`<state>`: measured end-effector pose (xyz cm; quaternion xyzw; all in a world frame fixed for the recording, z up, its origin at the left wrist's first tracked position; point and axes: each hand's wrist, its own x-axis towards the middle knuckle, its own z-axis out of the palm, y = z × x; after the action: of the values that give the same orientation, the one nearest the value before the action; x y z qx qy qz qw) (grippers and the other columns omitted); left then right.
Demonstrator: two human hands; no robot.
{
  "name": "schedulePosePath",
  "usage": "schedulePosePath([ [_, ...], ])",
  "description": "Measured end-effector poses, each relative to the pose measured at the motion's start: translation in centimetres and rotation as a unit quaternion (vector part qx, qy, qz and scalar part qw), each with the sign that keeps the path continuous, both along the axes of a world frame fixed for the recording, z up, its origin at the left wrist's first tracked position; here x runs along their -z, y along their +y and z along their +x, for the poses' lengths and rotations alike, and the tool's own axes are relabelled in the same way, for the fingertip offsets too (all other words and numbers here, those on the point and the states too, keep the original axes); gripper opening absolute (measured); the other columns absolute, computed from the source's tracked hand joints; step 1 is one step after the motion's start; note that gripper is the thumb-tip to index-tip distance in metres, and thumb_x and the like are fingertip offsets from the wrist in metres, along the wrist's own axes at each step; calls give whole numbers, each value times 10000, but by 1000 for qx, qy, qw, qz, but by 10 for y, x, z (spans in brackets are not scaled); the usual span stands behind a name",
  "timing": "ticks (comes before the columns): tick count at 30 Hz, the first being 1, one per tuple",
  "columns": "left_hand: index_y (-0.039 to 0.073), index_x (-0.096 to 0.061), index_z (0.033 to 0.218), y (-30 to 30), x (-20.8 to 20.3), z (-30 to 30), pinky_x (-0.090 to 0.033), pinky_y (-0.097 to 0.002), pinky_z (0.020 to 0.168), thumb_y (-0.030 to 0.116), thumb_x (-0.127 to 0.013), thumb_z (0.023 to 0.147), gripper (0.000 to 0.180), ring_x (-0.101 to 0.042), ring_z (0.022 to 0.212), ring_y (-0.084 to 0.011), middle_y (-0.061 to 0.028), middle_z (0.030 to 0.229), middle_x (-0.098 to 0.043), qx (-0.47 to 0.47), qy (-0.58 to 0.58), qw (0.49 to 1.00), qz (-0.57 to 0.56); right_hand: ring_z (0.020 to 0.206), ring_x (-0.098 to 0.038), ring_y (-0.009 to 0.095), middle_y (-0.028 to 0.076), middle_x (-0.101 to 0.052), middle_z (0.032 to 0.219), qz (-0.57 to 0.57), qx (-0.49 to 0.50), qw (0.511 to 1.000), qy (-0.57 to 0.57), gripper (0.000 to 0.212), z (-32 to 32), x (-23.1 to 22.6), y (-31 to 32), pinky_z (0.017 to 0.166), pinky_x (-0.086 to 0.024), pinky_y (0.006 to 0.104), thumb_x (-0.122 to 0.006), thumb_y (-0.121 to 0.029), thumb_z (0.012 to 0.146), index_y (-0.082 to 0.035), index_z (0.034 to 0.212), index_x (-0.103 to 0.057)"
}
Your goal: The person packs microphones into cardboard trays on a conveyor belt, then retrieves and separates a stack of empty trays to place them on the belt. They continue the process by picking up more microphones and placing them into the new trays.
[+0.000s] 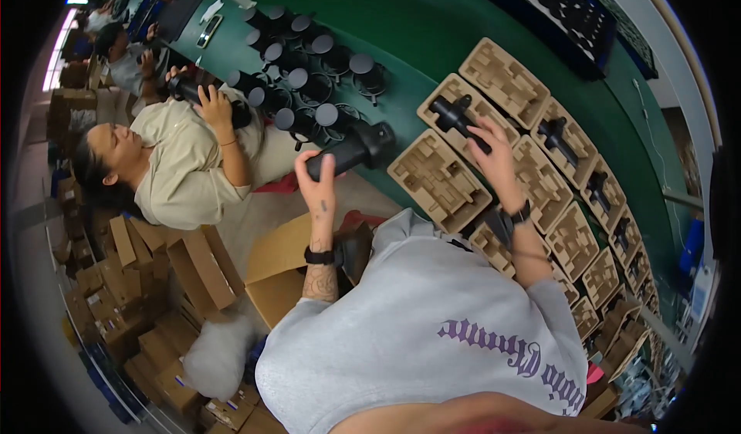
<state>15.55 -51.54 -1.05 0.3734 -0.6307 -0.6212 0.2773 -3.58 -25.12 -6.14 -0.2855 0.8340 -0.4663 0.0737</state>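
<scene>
My left hand is wrapped round the thick end of a black tube-shaped device. It is tilted, and its wider head points to the right at the table's edge. My right hand has its fingers closed on the near end of a smaller black handle-like part. That part lies across a brown moulded pulp tray. Just nearer to me is another pulp tray with bare moulded hollows.
Several black cylinders with grey round tops stand on the green table. More pulp trays run along the right, some holding black parts. A co-worker sits at left, holding a black device. Cardboard boxes crowd the lower left.
</scene>
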Motion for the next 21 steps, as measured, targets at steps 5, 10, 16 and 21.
schedulePosePath([
  [5,124,-451,1229,41,30,-12,-511,-385,780,471,-374,940,458,-582,967,-221,-98,1202,-523,277,282,734,553,1232,-431,242,158,-475,1307,-152,-187,948,-205,733,78,-63,-52,1016,-331,340,-757,-242,721,-33,1327,-401],
  [10,83,-465,1226,74,24,-31,-493,-385,759,403,-446,912,448,-573,987,-237,-101,1216,-527,332,39,894,297,1019,-544,253,130,-550,1133,-120,-188,905,-362,765,63,-78,-54,900,-422,357,-816,-203,587,-18,1223,-432],
  [16,35,-495,1168,18,10,-64,-402,-424,879,177,-640,772,445,-474,1072,-324,-158,1149,-525,229,-178,887,-359,1000,-550,292,181,-548,1070,-14,-156,955,-251,762,58,-61,-26,879,-427,358,-769,-175,570,14,1210,-403],
  [21,69,-569,1055,-45,41,-97,-408,-396,851,225,-682,752,360,-496,960,-317,-140,998,-557,11,-188,780,-597,880,-579,255,182,-578,955,12,-33,968,-247,646,65,-24,-11,798,-454,350,-714,-217,642,21,1163,-414],
])
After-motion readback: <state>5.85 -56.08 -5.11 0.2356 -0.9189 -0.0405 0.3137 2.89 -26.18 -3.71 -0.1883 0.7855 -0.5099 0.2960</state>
